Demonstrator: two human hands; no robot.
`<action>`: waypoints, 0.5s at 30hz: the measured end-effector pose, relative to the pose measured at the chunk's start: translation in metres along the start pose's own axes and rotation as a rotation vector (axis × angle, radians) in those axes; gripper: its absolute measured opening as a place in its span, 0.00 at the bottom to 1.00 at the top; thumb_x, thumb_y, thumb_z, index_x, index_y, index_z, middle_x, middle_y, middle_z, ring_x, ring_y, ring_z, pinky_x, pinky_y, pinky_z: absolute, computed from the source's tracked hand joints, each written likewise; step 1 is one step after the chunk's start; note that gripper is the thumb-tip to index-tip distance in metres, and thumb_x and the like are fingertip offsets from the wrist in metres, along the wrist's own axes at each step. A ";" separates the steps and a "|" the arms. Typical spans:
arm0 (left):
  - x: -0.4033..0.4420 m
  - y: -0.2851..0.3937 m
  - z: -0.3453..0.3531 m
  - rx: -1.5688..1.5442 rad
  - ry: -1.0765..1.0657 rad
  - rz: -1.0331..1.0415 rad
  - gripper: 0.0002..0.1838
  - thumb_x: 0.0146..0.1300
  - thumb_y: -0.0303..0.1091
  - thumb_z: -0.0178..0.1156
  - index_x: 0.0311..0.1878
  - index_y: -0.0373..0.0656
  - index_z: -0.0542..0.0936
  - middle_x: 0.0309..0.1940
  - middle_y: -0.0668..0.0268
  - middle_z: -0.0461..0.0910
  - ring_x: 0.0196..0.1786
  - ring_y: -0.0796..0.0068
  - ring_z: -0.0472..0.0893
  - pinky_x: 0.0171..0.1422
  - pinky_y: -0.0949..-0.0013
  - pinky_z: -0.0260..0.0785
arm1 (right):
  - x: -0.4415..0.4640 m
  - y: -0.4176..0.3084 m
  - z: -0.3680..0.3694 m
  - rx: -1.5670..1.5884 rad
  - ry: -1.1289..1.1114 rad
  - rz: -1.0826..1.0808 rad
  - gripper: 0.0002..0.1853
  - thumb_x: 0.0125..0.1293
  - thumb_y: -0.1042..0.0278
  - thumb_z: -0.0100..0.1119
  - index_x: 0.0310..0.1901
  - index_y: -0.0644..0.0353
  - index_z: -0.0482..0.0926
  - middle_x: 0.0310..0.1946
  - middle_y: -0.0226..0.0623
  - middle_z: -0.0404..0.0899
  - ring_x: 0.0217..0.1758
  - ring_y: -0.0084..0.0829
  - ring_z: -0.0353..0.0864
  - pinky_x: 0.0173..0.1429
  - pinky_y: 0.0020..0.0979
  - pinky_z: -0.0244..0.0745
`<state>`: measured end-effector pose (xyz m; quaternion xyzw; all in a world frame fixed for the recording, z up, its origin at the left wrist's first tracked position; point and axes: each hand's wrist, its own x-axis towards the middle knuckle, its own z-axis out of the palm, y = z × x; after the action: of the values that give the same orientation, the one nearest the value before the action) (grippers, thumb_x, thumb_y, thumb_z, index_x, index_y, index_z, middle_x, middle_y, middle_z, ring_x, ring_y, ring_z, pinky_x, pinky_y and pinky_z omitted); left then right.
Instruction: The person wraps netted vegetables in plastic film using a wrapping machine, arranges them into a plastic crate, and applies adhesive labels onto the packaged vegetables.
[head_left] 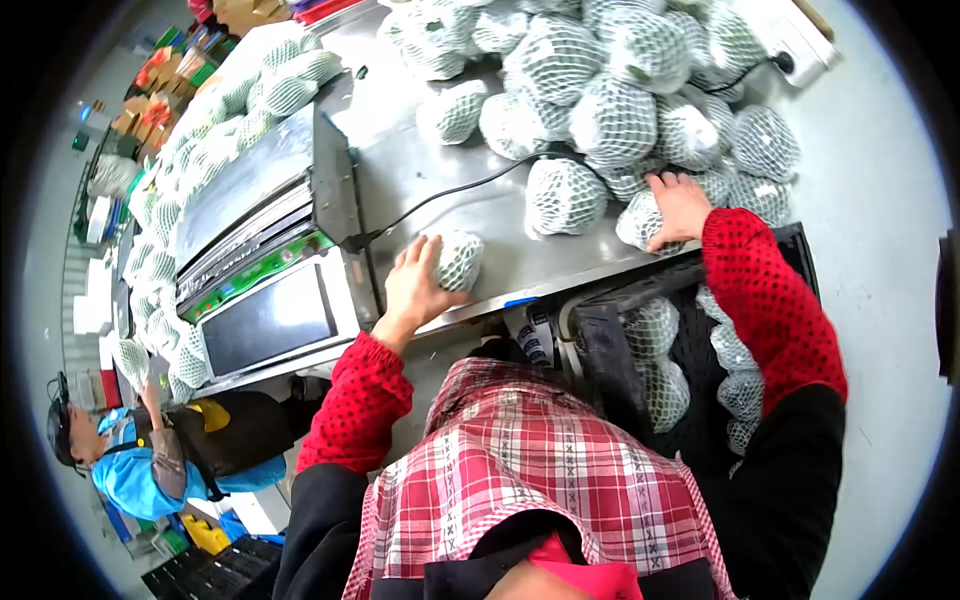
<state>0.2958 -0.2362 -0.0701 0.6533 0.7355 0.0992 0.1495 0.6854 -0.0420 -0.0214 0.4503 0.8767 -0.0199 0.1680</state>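
Note:
On the steel table, my left hand [415, 290] is curved around the left side of a net-wrapped bundle [460, 261], near the table's front edge. Farther right, my right hand [680, 208] rests with its fingers over another net-wrapped bundle [640, 222], at the front of a large pile. A single wrapped bundle [565, 197] sits on the metal between the two hands, touched by neither. White foam netting covers all of them, so what is inside is hard to make out.
A machine with a dark screen [268, 318] stands at the left, and a black cable [455, 189] crosses the table. Below the right arm, a black crate [600, 350] holds several wrapped bundles. A co-worker [170, 450] stands at far left.

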 end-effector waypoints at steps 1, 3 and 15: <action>0.006 -0.016 -0.002 -0.164 0.004 -0.041 0.53 0.34 0.50 0.79 0.66 0.39 0.70 0.64 0.53 0.72 0.64 0.49 0.73 0.68 0.56 0.67 | 0.006 -0.005 0.001 0.000 0.025 -0.078 0.53 0.30 0.39 0.77 0.57 0.68 0.70 0.47 0.51 0.77 0.54 0.49 0.75 0.58 0.48 0.69; 0.014 -0.045 -0.011 -0.661 0.027 -0.253 0.43 0.40 0.43 0.77 0.60 0.32 0.74 0.50 0.52 0.82 0.53 0.57 0.82 0.62 0.63 0.72 | 0.014 -0.013 -0.001 -0.038 0.067 -0.161 0.45 0.29 0.40 0.76 0.46 0.67 0.76 0.42 0.48 0.79 0.50 0.49 0.77 0.54 0.48 0.70; 0.067 0.115 -0.078 -1.548 -0.506 0.240 0.37 0.57 0.44 0.59 0.64 0.28 0.67 0.56 0.51 0.78 0.56 0.58 0.80 0.64 0.56 0.73 | -0.286 0.008 -0.044 1.292 0.913 0.345 0.23 0.64 0.56 0.64 0.55 0.64 0.79 0.47 0.36 0.84 0.48 0.29 0.83 0.56 0.32 0.75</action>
<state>0.3692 -0.1515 0.0364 0.4420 0.3281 0.4435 0.7073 0.8339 -0.2528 0.1105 0.5509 0.5926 -0.3104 -0.4990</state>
